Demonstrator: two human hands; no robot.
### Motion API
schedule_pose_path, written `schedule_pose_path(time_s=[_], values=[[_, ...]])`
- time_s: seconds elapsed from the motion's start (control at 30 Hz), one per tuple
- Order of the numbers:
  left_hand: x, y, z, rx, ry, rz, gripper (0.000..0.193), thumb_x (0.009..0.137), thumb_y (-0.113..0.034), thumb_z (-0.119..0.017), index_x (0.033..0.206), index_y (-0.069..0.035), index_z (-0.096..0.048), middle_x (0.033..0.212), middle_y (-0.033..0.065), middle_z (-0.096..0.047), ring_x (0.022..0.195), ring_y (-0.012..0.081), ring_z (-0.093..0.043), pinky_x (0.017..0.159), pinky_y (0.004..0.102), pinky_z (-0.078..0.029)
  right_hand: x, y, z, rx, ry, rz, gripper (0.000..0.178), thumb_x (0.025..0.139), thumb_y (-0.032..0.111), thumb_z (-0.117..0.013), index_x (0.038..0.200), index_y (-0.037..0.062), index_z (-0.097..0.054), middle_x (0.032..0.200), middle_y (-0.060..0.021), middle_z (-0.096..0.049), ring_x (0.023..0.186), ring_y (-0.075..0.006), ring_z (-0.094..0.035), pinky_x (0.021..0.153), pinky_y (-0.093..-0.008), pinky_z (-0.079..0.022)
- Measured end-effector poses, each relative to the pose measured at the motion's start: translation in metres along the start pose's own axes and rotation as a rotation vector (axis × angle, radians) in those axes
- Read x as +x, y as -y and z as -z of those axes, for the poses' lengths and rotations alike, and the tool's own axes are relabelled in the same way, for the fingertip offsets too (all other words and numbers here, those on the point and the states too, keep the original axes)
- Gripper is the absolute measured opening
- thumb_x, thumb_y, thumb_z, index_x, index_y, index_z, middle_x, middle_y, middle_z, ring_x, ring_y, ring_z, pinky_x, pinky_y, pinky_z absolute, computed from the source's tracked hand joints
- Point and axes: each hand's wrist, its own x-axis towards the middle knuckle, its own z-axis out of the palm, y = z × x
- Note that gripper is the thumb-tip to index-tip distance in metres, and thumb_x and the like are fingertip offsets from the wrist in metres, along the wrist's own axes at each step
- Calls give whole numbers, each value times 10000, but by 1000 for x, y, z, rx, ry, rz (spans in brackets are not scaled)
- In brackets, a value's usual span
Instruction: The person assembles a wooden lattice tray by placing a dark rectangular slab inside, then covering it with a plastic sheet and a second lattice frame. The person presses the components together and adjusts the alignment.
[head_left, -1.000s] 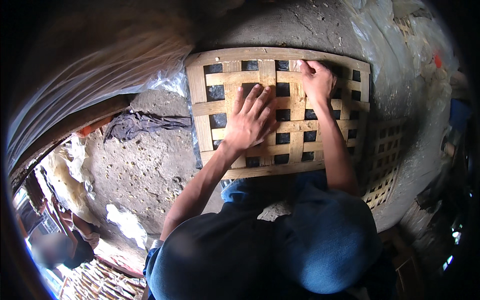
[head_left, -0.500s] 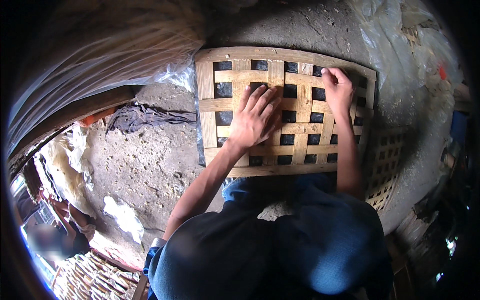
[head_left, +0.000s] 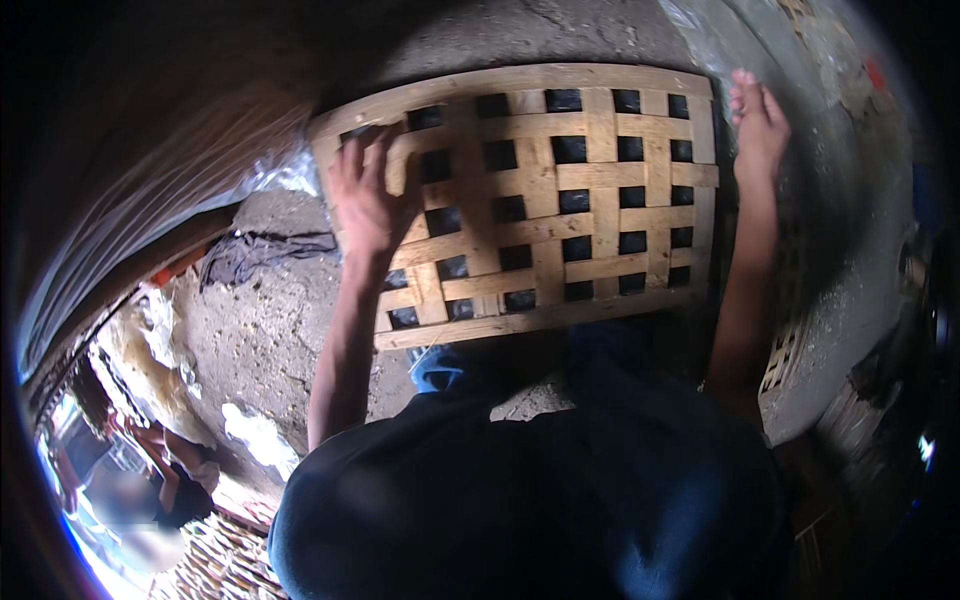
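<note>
A woven bamboo panel (head_left: 597,173) with wide strips and square gaps lies in front of my knees; dark material shows through the gaps. My left hand (head_left: 372,195) is over its left part, fingers apart and nothing seen in them. Whether it touches the strips I cannot tell. Just beyond the panel's right edge, my right hand (head_left: 762,130) is raised with its fingers curled loosely inward. Whatever they might hold is hidden.
Clear plastic sheeting (head_left: 250,190) hangs at the left, and more plastic (head_left: 830,60) lies at the far right. A dark cloth (head_left: 265,255) is on the dusty floor. Another woven panel (head_left: 785,300) stands right of my arm. A person (head_left: 180,490) sits at lower left.
My left hand has lifted and shifted left from the middle of the panel. My right hand has moved right, off the panel. The whole view has shifted slightly.
</note>
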Motion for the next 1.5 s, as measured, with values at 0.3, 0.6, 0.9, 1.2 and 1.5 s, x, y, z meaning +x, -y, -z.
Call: schedule_pose_path(time_s=[0.3,0.6,0.9,1.2,1.5], values=[[-61,0,4,55,109,-41,423,876,-67,-693,1294,-94,-629,1328,130,-600,1240,325,-558,1031,456,-430,-76,-77,100,47,-344,-181,315,995,213,-636,1261,45,-662,1067,-30,-681,847,-112,-597,727,-255,-465],[-69,-2,-4,24,154,-75,466,902,-163,-679,1356,-105,-588,1415,143,-524,1289,357,-498,1086,513,-388,-175,-71,124,-689,203,187,348,909,308,-777,1093,31,-675,949,-81,-668,880,-202,-642,803,-371,-509],[-77,0,-4,3,162,-22,464,927,-197,-663,1377,-121,-577,1450,153,-503,1333,365,-473,1154,542,-317,-243,-49,87,-928,259,153,484,695,411,-915,911,52,-671,909,-155,-667,843,-335,-668,719,-438,-525],[-78,0,-5,36,159,-23,468,943,-229,-644,1396,-136,-568,1462,150,-495,1347,363,-467,1161,568,-311,-230,-69,89,-793,324,-38,480,693,393,-930,788,25,-637,737,-92,-632,661,-217,-605,629,-355,-491],[-78,-2,-5,68,162,-11,481,938,-235,-651,1401,-146,-557,1468,142,-496,1330,360,-481,1161,561,-306,-216,-75,97,-781,424,-89,359,801,323,-866,805,22,-671,698,-91,-645,613,-180,-573,615,-335,-470]])
